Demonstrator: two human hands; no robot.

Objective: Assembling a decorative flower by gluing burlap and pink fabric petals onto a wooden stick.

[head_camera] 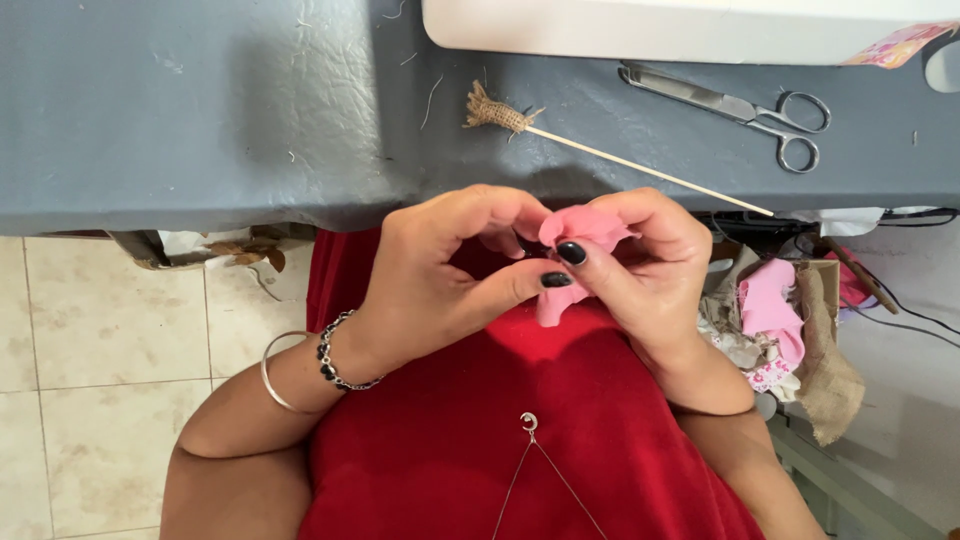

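Both hands meet in front of my chest, just below the edge of the grey table (200,110). My left hand (450,270) and my right hand (650,265) pinch a small piece of pink fabric (578,228) between thumbs and fingertips; it is folded or gathered, and a strip of it hangs down below the thumbs. Much of the fabric is hidden by my fingers. The nails are dark. A bangle and a beaded bracelet circle my left wrist. I wear a red top.
On the table lie a thin wooden stick with a burlap tuft at its end (500,114), metal scissors (760,110), and the white base of a machine (680,25). A box of fabric scraps and burlap (790,330) stands at the right. Tiled floor shows at left.
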